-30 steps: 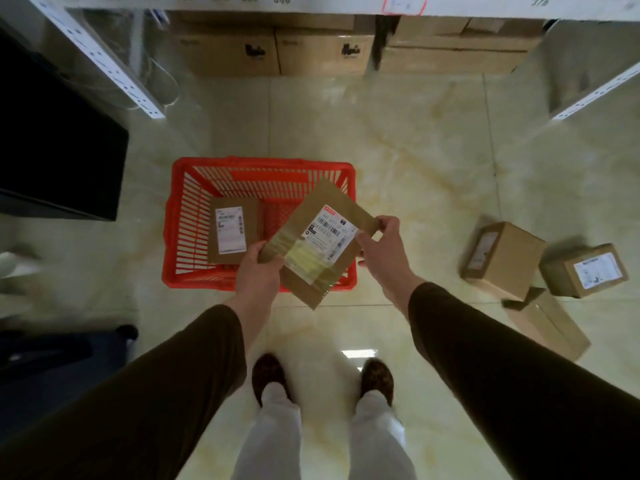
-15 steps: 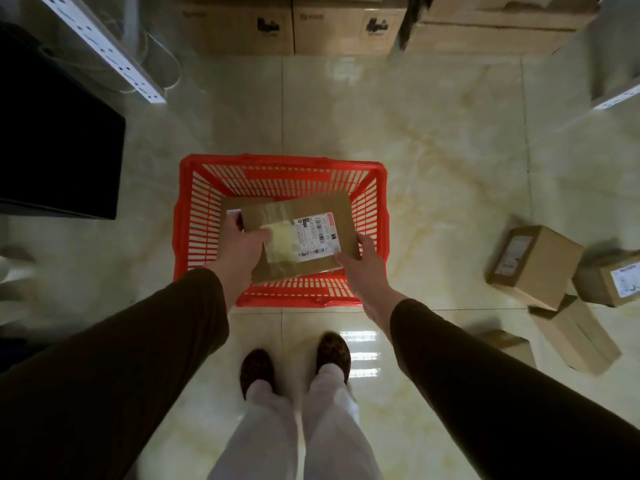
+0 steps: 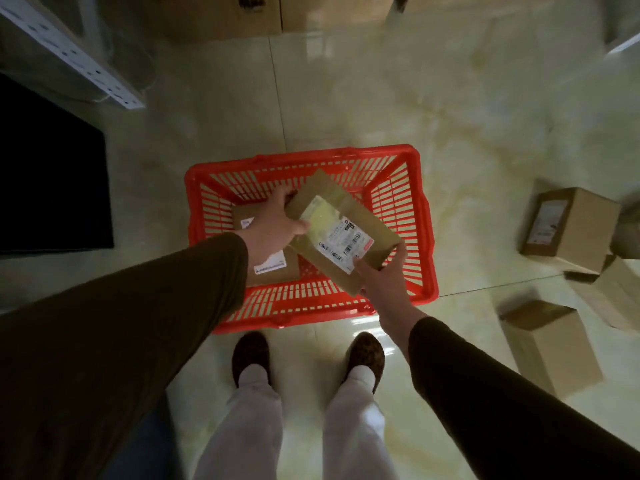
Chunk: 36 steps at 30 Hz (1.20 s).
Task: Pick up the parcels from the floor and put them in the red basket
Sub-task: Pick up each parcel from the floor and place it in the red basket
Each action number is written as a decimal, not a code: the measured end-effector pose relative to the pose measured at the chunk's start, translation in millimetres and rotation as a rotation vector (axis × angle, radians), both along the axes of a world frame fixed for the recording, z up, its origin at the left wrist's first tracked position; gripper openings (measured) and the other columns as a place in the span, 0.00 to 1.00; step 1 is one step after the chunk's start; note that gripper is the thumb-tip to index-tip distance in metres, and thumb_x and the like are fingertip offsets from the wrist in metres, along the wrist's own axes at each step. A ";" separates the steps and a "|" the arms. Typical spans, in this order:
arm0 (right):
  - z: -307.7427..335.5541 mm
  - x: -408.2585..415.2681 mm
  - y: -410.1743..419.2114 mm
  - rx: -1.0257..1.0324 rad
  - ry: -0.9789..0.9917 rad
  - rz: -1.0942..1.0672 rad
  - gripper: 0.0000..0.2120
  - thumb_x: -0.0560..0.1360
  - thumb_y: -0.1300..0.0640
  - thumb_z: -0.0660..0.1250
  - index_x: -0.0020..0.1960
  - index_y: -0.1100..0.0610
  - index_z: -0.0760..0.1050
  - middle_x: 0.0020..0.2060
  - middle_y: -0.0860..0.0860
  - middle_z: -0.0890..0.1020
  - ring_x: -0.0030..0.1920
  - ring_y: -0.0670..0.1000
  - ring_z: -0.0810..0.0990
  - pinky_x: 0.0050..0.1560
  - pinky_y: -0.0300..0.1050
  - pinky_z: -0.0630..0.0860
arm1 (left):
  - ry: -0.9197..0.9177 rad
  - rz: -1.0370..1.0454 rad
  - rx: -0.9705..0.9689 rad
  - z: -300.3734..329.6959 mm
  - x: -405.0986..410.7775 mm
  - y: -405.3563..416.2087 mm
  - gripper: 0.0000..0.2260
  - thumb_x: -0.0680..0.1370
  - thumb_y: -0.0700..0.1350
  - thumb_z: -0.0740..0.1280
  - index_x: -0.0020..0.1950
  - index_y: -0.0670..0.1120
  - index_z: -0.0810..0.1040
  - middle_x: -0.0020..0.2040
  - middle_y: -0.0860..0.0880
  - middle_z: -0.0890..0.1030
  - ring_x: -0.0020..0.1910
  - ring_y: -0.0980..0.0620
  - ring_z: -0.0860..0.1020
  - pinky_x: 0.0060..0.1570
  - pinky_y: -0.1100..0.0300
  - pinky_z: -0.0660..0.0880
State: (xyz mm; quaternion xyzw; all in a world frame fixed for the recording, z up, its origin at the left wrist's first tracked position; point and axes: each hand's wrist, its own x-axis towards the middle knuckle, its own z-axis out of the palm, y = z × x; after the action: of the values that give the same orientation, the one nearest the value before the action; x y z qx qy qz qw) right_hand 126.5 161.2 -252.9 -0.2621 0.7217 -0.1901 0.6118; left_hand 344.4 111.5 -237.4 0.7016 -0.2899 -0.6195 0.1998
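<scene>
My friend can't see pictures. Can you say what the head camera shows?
Both hands, left hand and right hand, hold a flat brown parcel over a red basket that already contains another parcel. More cardboard boxes lie on the shiny floor at the right.
</scene>
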 end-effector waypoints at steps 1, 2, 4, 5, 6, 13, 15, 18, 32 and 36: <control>-3.1 1.9 2.2 0.000 -0.019 -0.034 0.43 0.77 0.56 0.72 0.79 0.40 0.48 0.64 0.50 0.80 0.59 0.56 0.84 0.54 0.65 0.83 | -0.004 -0.060 -0.004 -3.7 2.6 -5.5 0.32 0.73 0.32 0.73 0.73 0.49 0.65 0.60 0.49 0.78 0.53 0.49 0.81 0.49 0.53 0.82; -7.2 2.8 3.4 0.008 -0.020 -0.066 0.43 0.78 0.56 0.72 0.80 0.39 0.47 0.62 0.50 0.81 0.58 0.56 0.85 0.51 0.63 0.84 | -0.010 -0.121 -0.008 -8.0 4.7 -11.5 0.32 0.73 0.33 0.73 0.72 0.49 0.66 0.60 0.49 0.78 0.54 0.47 0.81 0.52 0.49 0.81; -13.2 3.1 4.0 0.042 0.001 -0.113 0.41 0.79 0.56 0.71 0.80 0.40 0.46 0.57 0.49 0.81 0.53 0.57 0.87 0.44 0.56 0.86 | -0.019 -0.212 -0.034 -17.4 6.1 -23.6 0.31 0.73 0.34 0.73 0.73 0.50 0.67 0.60 0.50 0.78 0.56 0.47 0.80 0.57 0.48 0.80; -17.0 2.1 4.3 0.062 0.014 -0.133 0.39 0.80 0.56 0.70 0.79 0.42 0.48 0.55 0.49 0.81 0.51 0.57 0.87 0.41 0.52 0.86 | -0.025 -0.242 -0.047 -22.8 5.2 -29.3 0.31 0.73 0.34 0.73 0.74 0.50 0.68 0.61 0.50 0.78 0.57 0.48 0.79 0.58 0.48 0.79; -22.3 1.0 4.7 0.079 0.029 -0.152 0.35 0.80 0.56 0.70 0.77 0.45 0.51 0.54 0.51 0.81 0.50 0.58 0.87 0.40 0.50 0.86 | -0.034 -0.269 -0.054 -28.8 3.6 -34.4 0.32 0.73 0.34 0.73 0.75 0.51 0.68 0.62 0.51 0.78 0.58 0.49 0.79 0.60 0.49 0.78; -72.4 -5.5 -4.2 0.167 0.185 -0.104 0.17 0.80 0.58 0.68 0.66 0.62 0.68 0.51 0.61 0.83 0.40 0.57 0.87 0.38 0.50 0.86 | -0.172 -0.459 -0.077 -71.8 -1.0 -54.5 0.30 0.76 0.37 0.72 0.75 0.49 0.66 0.62 0.49 0.77 0.59 0.50 0.77 0.54 0.59 0.75; -83.5 -8.4 -11.0 0.183 0.241 -0.005 0.12 0.80 0.59 0.67 0.61 0.62 0.73 0.47 0.59 0.82 0.40 0.56 0.84 0.46 0.57 0.86 | -0.218 -0.484 -0.068 -85.1 1.1 -55.9 0.28 0.76 0.38 0.72 0.73 0.48 0.67 0.60 0.50 0.76 0.58 0.49 0.77 0.57 0.56 0.75; -99.9 -12.9 -18.9 0.236 0.254 0.063 0.09 0.80 0.57 0.67 0.59 0.58 0.73 0.45 0.57 0.81 0.41 0.56 0.84 0.43 0.52 0.85 | -0.270 -0.516 -0.060 -106.2 3.0 -54.0 0.28 0.75 0.37 0.73 0.73 0.48 0.69 0.61 0.50 0.77 0.59 0.49 0.77 0.59 0.55 0.74; -146.8 -4.7 -24.0 0.318 0.338 0.320 0.10 0.82 0.59 0.64 0.42 0.54 0.69 0.44 0.56 0.79 0.45 0.55 0.79 0.53 0.52 0.81 | -0.447 -0.643 -0.130 -142.8 14.8 -47.0 0.27 0.73 0.42 0.76 0.70 0.50 0.72 0.64 0.49 0.77 0.62 0.47 0.76 0.63 0.49 0.73; -147.4 -4.2 -23.6 0.309 0.345 0.410 0.09 0.83 0.59 0.62 0.43 0.56 0.71 0.42 0.54 0.78 0.42 0.53 0.78 0.46 0.47 0.78 | -0.498 -0.678 -0.119 -146.8 13.5 -45.6 0.30 0.74 0.42 0.75 0.74 0.50 0.69 0.69 0.46 0.74 0.67 0.45 0.73 0.67 0.47 0.70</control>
State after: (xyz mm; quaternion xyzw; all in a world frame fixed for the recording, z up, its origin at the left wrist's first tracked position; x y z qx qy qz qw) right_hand 122.3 137.6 -400.3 -0.3345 0.7673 0.0966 0.5385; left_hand 357.9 65.9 -384.2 0.6822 -0.5789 -0.4437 -0.0511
